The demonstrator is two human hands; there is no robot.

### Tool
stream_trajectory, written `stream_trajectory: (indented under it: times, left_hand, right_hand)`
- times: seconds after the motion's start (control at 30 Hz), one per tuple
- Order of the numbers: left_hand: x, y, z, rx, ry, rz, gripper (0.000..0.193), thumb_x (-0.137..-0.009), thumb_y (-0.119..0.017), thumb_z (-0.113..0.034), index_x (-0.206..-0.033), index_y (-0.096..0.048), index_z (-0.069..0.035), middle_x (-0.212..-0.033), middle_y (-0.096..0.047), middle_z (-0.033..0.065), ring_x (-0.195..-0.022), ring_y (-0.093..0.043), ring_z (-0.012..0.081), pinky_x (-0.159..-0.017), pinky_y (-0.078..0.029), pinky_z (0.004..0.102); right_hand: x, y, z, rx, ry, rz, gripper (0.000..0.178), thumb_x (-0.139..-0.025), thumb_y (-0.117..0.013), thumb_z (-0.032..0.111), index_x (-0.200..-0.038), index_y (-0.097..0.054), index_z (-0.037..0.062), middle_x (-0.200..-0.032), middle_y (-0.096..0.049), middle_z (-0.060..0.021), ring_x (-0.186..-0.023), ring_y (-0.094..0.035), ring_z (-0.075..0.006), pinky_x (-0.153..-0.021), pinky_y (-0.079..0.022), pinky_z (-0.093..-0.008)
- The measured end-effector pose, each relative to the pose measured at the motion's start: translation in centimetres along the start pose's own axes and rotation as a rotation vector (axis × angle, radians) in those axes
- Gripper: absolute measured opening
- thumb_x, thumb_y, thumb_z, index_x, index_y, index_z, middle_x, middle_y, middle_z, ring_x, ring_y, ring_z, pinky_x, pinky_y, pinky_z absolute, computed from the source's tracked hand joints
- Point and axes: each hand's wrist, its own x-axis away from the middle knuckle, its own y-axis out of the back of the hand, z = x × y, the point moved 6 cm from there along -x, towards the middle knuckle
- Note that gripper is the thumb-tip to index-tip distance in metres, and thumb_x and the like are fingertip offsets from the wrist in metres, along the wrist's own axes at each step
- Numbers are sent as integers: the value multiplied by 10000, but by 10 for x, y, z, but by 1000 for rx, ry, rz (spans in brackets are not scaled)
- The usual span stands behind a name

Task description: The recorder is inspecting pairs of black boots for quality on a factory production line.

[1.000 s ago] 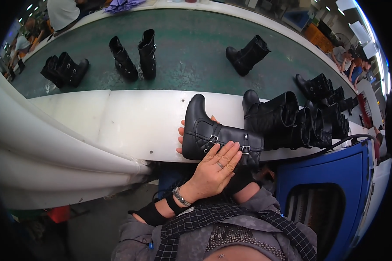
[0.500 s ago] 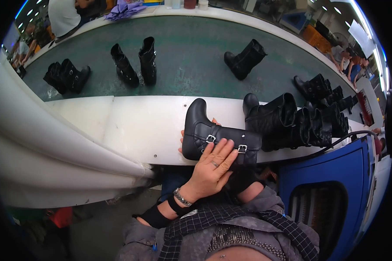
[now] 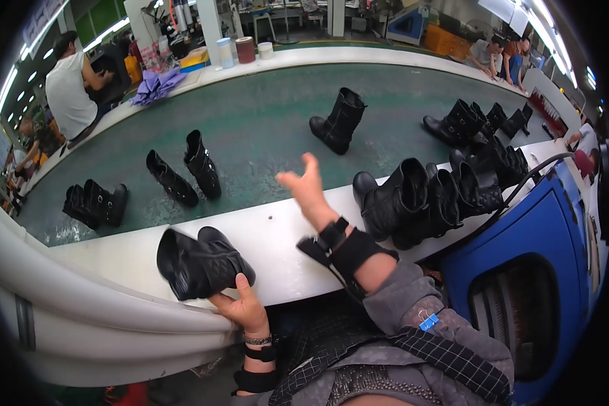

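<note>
My left hand (image 3: 242, 310) grips a black boot (image 3: 206, 260) at the left part of the white ledge. The thumb lies against the boot's near side; the other fingers are partly hidden under it. The boot has quilted panels, and its shaft opening faces left. My right hand (image 3: 310, 193) reaches over the far edge of the ledge with thumb and finger apart, holding nothing. Beyond it a single black boot (image 3: 340, 122) stands on the green conveyor belt (image 3: 264, 111).
Several black boots (image 3: 402, 196) crowd the ledge on the right, beside a blue machine (image 3: 521, 250) with a dark cable. More boots (image 3: 195, 166) stand on the belt at left. A curved white panel (image 3: 101, 298) borders my left side. Other people sit across the belt.
The boot has gone from in front of me to the left, turned, and is now in my left hand alone. My right hand has come off it and stretched forward. The view has tilted up.
</note>
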Motion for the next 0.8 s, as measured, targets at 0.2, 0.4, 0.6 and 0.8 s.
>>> stream_trajectory:
  times: [0.2, 0.4, 0.6, 0.8]
  left_hand:
    - [8, -5, 29, -200, 7, 57, 646, -846, -655, -92, -1374, -320, 69, -1343, -418, 227, -1251, -413, 332, -1087, -268, 417]
    - [16, -8, 30, -308, -70, 89, 577, -897, -599, -114, -1372, -320, 60, -1356, -409, 204, -1260, -411, 309, -1095, -263, 410]
    - [15, -10, 23, -242, -114, 48, 600, -836, -645, -99, -1344, -373, 66, -1319, -445, 240, -1242, -421, 370, -1074, -273, 438]
    - [18, -11, 20, -261, -152, 13, 623, -807, -654, -105, -1334, -367, 65, -1262, -455, 248, -1184, -443, 395, -1056, -285, 462]
  right_hand:
    - [-110, 84, -43, 206, -89, -776, 890, -617, -711, 166, -1354, -288, -97, -1397, -301, -280, -1317, -319, -428, -1116, -265, -454]
    - [-152, 121, -50, 321, -129, -870, 916, -612, -780, 159, -1378, -319, -42, -1413, -345, -235, -1322, -353, -380, -1102, -311, -405]
    - [-160, 94, -57, 346, 24, -537, 589, -690, -786, 299, -1135, -544, -3, -1049, -638, -186, -1008, -604, -373, -892, -455, -427]
    - [-120, 66, -51, 62, -58, -356, 396, -839, -670, 270, -1137, -568, 31, -926, -685, -156, -851, -674, -344, -722, -533, -467]
